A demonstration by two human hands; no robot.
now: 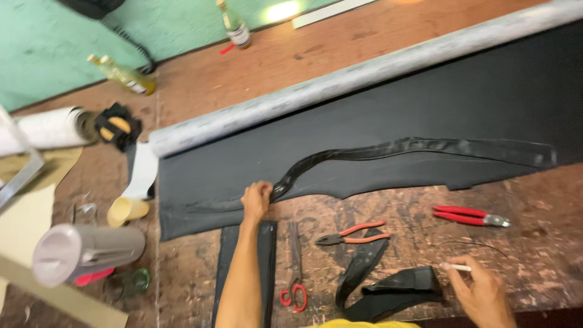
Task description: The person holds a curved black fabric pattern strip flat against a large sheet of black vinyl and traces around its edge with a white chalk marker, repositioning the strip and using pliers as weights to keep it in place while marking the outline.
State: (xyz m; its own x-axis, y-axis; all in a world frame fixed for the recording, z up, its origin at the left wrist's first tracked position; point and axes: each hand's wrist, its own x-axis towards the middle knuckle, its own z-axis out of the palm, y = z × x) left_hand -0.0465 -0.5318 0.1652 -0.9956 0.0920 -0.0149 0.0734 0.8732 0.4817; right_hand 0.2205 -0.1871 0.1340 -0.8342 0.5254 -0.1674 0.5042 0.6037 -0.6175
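While left hand point(255, 200) fingers pinch black strip point(419, 147), right hand point(483, 291) grasping white chalk point(456, 266).

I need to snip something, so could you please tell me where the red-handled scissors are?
In the head view, the red-handled scissors lie on the worn wooden table at lower centre, just right of the left forearm, left of the orange-handled pliers.
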